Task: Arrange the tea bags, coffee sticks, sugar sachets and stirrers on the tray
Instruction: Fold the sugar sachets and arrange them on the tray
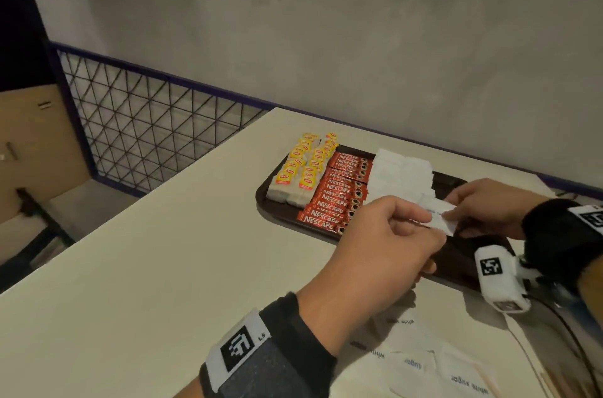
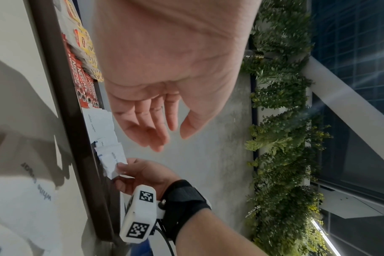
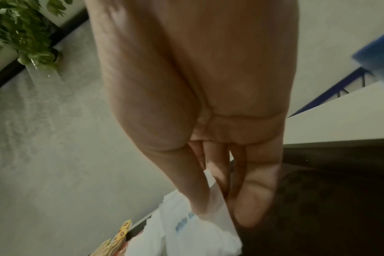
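Sugar step in hand. Tea bags (image 1: 301, 166) at the tray's 9 o'clock end and coffee sticks (image 1: 339, 192) just beside them look done; white sugar sachets (image 1: 399, 171) pile up next along, toward 3 o'clock. Right-hand grip (image 1: 486, 207) pinches one sachet (image 1: 538, 224) between thumb and fingers, low over the brown tray (image 1: 264, 202), just at the pile's near edge. Left-hand grip (image 1: 383, 242) sits close by at its 9 o'clock; head view suggests a pinch on the same sachet, but left wrist view shows those fingers (image 2: 147, 121) relaxed and apart from the paper (so: holding nothing, as far as can be told).

Next move, by judgement: lay the sachet flat against the pile, squared w/ its neighbours, w/o nudging the coffee row. Then back to the loose sachets (image 1: 424, 361) on the desk (image 1: 146, 267) at 6 o'clock of the tray. Stirrers not clearly seen on the tray yet; likely last.

Views differ: only head view gives the whole layout and the desk stock. Right wrist view confirms the pinch (image 3: 208, 195) close up (blue print on the packet, blurred). Left wrist view alone shows the gap at the left fingers.
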`<act>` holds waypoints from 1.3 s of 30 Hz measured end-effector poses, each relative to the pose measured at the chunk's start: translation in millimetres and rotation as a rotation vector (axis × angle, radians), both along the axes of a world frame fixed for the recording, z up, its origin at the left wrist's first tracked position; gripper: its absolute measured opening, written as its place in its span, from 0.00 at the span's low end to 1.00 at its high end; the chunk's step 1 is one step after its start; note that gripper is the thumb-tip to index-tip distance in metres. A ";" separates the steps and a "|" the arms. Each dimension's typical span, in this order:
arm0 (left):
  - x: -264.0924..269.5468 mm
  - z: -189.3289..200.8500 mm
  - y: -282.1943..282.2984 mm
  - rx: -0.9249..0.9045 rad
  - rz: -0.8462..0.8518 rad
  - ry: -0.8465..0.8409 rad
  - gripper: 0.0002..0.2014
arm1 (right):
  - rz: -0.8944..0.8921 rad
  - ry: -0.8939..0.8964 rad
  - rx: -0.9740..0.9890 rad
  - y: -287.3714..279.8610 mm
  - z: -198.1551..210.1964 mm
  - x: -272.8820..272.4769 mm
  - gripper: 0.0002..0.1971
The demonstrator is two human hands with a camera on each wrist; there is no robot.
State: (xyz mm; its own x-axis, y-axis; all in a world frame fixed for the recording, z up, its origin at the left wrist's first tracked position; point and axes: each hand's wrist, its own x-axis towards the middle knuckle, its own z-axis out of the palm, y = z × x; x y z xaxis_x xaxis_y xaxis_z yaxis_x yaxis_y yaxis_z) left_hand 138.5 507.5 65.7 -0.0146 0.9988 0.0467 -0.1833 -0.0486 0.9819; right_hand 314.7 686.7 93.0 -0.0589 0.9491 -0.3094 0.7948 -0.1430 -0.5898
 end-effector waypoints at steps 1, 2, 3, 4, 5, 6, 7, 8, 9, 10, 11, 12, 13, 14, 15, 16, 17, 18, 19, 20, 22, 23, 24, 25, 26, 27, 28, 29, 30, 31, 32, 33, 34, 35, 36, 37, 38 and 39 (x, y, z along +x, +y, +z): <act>0.6 1.3 -1.2 -0.002 -0.007 0.002 0.08 | 0.000 0.005 -0.012 3.8 -3.3 -0.3 0.10; 1.2 2.4 -2.2 -0.004 -0.010 0.007 0.09 | -0.003 0.006 -0.016 7.0 -6.4 -1.3 0.11; 1.4 3.2 -3.0 -0.004 -0.011 0.011 0.09 | -0.005 0.006 -0.015 9.7 -8.9 -2.7 0.12; 1.8 3.4 -3.5 -0.004 -0.009 0.017 0.09 | -0.003 0.000 -0.012 12.3 -10.5 -4.4 0.12; 2.5 3.1 -3.4 -0.005 -0.006 0.025 0.10 | 0.003 -0.012 -0.008 13.9 -11.4 -6.5 0.13; 3.2 2.6 -3.4 -0.007 -0.003 0.032 0.11 | 0.017 -0.031 -0.006 14.3 -11.6 -9.3 0.15; 3.9 1.7 -3.5 -0.010 -0.003 0.038 0.11 | 0.038 -0.057 -0.004 14.2 -11.3 -12.0 0.16; 4.7 0.9 -3.9 -0.013 -0.006 0.041 0.12 | 0.060 -0.094 0.002 14.4 -11.3 -14.7 0.18; 5.3 0.1 -4.3 -0.017 -0.011 0.047 0.12 | 0.084 -0.141 0.015 14.0 -11.1 -17.4 0.20; 5.9 -0.7 -4.8 -0.020 -0.016 0.053 0.13 | 0.104 -0.191 0.030 13.8 -11.2 -20.1 0.24; 6.1 -1.4 -5.1 -0.021 -0.019 0.058 0.13 | 0.118 -0.234 0.045 13.6 -11.2 -23.1 0.28; 6.0 -2.1 -4.9 -0.020 -0.018 0.060 0.14 | 0.128 -0.263 0.063 13.5 -11.4 -26.4 0.30; 5.5 -2.5 -4.2 -0.018 -0.015 0.059 0.14 | 0.135 -0.280 0.082 13.5 -11.6 -29.6 0.32; 4.9 -2.9 -3.3 -0.018 -0.011 0.058 0.15 | 0.141 -0.286 0.100 14.0 -12.4 -32.1 0.35; 4.5 -3.1 -2.4 -0.018 -0.008 0.055 0.15 | 0.147 -0.292 0.119 14.3 -13.3 -34.0 0.38; 4.6 -3.4 -1.8 -0.017 -0.004 0.052 0.16 | 0.157 -0.305 0.148 14.5 -14.6 -34.8 0.42; 4.5 -3.6 -1.8 -0.014 0.002 0.050 0.16 | 0.170 -0.328 0.180 14.0 -15.4 -35.6 0.44; 4.1 -4.1 -2.0 -0.010 0.008 0.052 0.16 | 0.183 -0.355 0.210 13.4 -16.3 -36.3 0.45; 3.8 -4.2 -2.6 -0.009 0.009 0.055 0.17 | 0.191 -0.377 0.226 12.3 -16.9 -36.8 0.46; 3.6 -4.6 -2.7 -0.010 0.008 0.058 0.17 | 0.197 -0.388 0.232 11.8 -17.8 -36.9 0.45; 2.9 -5.8 -1.5 -0.016 0.003 0.056 0.17 | 0.197 -0.394 0.223 12.8 -19.3 -36.0 0.44; 2.7 -5.5 -1.1 -0.023 0.002 0.050 0.17 | 0.193 -0.395 0.210 14.3 -19.6 -35.1 0.43; 2.3 -4.9 -0.8 -0.028 0.004 0.046 0.17 | 0.189 -0.396 0.195 16.3 -19.5 -33.6 0.41; 2.0 -4.5 -0.6 -0.033 0.009 0.045 0.17 | 0.185 -0.393 0.178 17.9 -17.9 -32.2 0.38; 1.3 -4.2 -0.1 -0.035 0.015 0.043 0.17 | 0.182 -0.383 0.164 18.7 -15.0 -30.5 0.34; 0.5 -3.5 0.2 -0.035 0.020 0.037 0.17 | 0.180 -0.368 0.148 18.4 -10.9 -28.5 0.30; -0.7 -2.9 0.8 -0.033 0.025 0.030 0.17 | 0.185 -0.353 0.135 17.5 -6.7 -25.8 0.26; -2.1 -2.0 1.4 -0.030 0.031 0.023 0.17 | 0.197 -0.346 0.125 16.1 -2.3 -22.7 0.24; -3.5 -1.5 2.3 -0.028 0.039 0.018 0.17 | 0.217 -0.346 0.116 14.5 1.5 -19.5 0.22; -4.6 -0.9 2.4 -0.026 0.047 0.013 0.17 | 0.248 -0.348 0.106 11.5 4.8 -16.5 0.20; -5.6 -0.6 2.4 -0.027 0.054 0.008 0.17 | 0.285 -0.349 0.092 8.1 6.5 -14.1 0.18; -5.9 -0.2 1.5 -0.029 0.059 0.008 0.17 | 0.329 -0.360 0.073 3.9 7.2 -12.2 0.18; -6.5 0.1 1.7 -0.030 0.065 0.012 0.17 | 0.374 -0.382 0.051 0.4 7.1 -11.3 0.18; -6.8 0.1 1.8 -0.029 0.074 0.017 0.17 | 0.412 -0.407 0.026 -2.6 6.3 -11.5 0.19; -7.3 -0.1 2.5 -0.028 0.082 0.018 0.16 | 0.437 -0.427 0.005 -5.3 5.4 -12.5 0.21; -7.6 -0.1 2.9 -0.028 0.089 0.015 0.16 | 0.447 -0.441 -0.012 -6.9 4.2 -13.4 0.22; -8.0 0.0 3.7 -0.026 0.098 0.009 0.16 | 0.450 -0.452 -0.021 -7.6 3.0 -14.8 0.24; -8.4 0.5 4.1 -0.026 0.108 0.005 0.16 | 0.450 -0.466 -0.024 -8.1 2.0 -16.2 0.25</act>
State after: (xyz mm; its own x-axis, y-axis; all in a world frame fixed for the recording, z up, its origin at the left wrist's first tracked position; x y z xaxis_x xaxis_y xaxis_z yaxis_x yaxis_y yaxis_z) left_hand 130.1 511.6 66.2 -0.1221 0.9923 0.0216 -0.1735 -0.0428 0.9839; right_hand 298.4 678.6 95.0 -0.3039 0.8553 -0.4197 0.9520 0.2549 -0.1697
